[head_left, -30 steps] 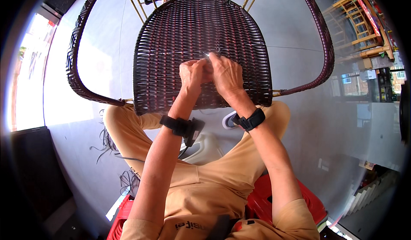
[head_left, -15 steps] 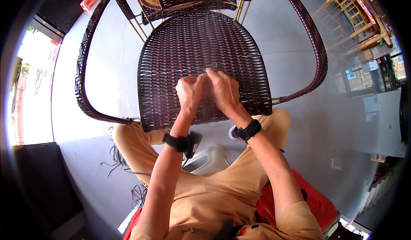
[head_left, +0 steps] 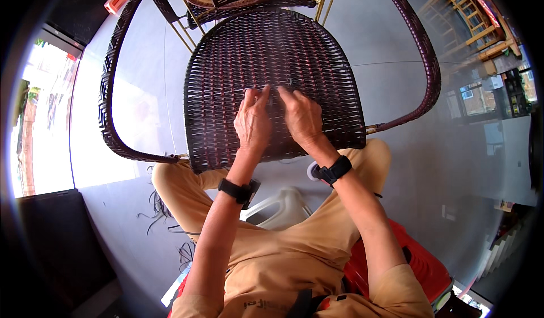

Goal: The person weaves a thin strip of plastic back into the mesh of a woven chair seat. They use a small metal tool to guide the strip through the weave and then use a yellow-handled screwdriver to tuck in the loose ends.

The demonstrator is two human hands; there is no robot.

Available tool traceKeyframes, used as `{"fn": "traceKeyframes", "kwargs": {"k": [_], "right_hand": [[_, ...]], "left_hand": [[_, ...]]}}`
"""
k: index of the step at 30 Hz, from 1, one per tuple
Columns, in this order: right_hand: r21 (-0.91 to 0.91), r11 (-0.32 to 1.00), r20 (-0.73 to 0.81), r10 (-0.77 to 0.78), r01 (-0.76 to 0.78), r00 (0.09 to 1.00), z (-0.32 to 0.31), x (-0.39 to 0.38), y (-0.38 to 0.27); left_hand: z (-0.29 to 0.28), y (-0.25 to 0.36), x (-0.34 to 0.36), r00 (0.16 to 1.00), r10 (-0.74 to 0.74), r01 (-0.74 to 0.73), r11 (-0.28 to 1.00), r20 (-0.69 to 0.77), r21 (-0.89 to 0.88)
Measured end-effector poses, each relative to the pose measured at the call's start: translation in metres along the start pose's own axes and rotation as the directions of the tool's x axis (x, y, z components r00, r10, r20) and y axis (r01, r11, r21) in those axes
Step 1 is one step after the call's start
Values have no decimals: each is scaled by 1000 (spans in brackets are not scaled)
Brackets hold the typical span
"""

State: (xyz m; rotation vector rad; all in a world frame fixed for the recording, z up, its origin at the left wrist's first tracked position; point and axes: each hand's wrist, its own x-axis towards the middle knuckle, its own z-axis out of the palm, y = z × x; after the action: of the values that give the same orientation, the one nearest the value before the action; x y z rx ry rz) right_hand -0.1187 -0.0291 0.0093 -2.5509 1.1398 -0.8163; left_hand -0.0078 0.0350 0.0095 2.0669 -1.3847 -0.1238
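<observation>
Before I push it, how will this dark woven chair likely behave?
The dark woven chair should probably move stiffly as one piece, since its armrests look joined to the seat. It may feel light for its size, given the thin gold rods. The smooth-looking floor might let it slide.

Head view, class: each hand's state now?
Left hand: partly curled over the woven chair seat; holding cannot be told.
Right hand: partly curled; holding cannot be told.

wicker chair (head_left: 266,54): cut off by top edge | white plastic object (head_left: 288,206): partly hidden
</observation>
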Motion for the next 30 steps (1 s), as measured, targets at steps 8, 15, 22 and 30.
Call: {"fn": "traceKeyframes", "kwargs": {"k": [8,15,22,30], "right_hand": [[-5,999,-23,-32,32,999,6,-2,5],[10,1000,-18,-27,27,999,2,-1,2],[10,1000,-19,-18,18,1000,3,-1,5],[23,999,-51,-43,44,998,5,-1,6]], "left_hand": [[3,0,-3,998,64,-63,998,-13,18],[4,3,-2,996,66,-71,993,59,91],[2,-1,-4,996,-8,-3,993,-90,-120],[-11,11,-8,893,-435,436,773,115,-461]]}}
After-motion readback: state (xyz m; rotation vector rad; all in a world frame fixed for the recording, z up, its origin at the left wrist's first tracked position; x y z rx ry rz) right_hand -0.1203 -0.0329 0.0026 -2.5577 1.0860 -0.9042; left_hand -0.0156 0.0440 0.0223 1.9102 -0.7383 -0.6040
